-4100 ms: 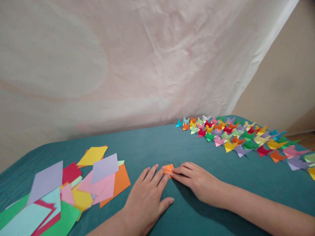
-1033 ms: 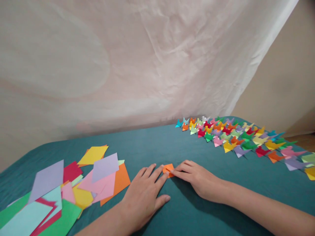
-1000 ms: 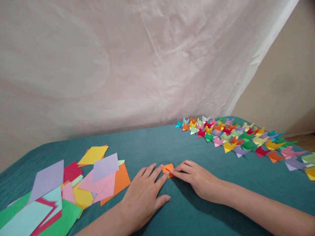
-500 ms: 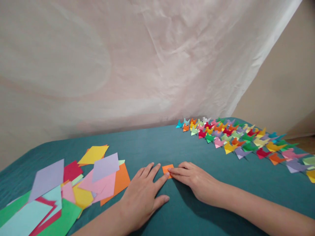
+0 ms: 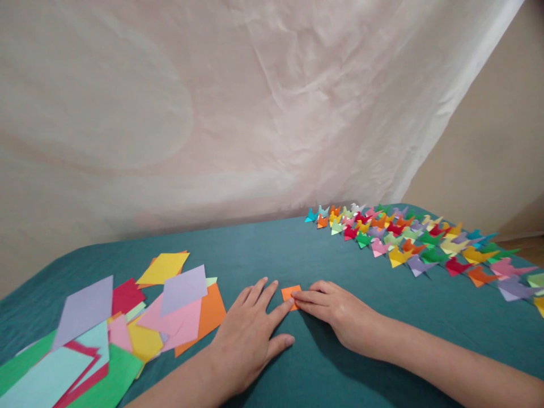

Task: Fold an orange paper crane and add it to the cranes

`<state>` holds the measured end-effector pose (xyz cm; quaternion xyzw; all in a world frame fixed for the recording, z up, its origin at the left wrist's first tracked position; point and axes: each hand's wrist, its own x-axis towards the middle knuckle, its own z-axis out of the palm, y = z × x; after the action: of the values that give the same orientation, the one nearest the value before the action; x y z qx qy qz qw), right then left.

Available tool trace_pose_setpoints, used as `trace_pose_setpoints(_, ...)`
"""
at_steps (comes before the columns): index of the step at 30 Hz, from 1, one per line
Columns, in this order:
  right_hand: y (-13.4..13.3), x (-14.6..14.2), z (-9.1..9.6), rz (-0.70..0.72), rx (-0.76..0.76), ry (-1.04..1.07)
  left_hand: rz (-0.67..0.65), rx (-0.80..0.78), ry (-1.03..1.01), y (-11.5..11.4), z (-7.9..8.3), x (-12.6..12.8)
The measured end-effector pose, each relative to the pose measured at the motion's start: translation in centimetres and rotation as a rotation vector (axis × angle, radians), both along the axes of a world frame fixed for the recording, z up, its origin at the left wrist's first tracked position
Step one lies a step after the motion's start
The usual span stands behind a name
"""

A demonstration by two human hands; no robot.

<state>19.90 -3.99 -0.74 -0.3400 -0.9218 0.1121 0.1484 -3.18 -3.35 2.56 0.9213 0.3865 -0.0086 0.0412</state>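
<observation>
A small folded piece of orange paper lies on the teal tablecloth in front of me. My left hand is open, palm down with fingers spread; its index fingertip touches the paper's near left edge. From the other side, my right hand has its fingers bent and drawn together, with the tips pressing on the paper's right part. The right thumb is hidden. Fingertips cover some of the paper, so its full outline cannot be made out.
Loose coloured paper sheets overlap in a pile at the left. Rows of folded paper birds in many colours stand along the right side. Teal cloth covers the table, and a pale curtain hangs behind it.
Both hands keep nearly the same pose on the orange paper. The whole view has shifted very slightly.
</observation>
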Motion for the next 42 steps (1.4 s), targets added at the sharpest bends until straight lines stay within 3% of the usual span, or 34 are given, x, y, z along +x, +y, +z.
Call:
trace_pose_setpoints(20,0.0,0.0,0.1,0.001,0.007,-0.023,-0.028,0.027,0.005,0.2,1.5,0.3)
trace_pose_setpoints(30,0.1,-0.1,-0.1,0.013,0.044,-0.025,-0.018,0.082,-0.073,-0.6,-0.7,1.6)
trace_pose_setpoints(42,0.1,0.0,-0.1,0.003,0.074,-0.049,-0.066,0.164,-0.004,-0.4,-1.2,2.0)
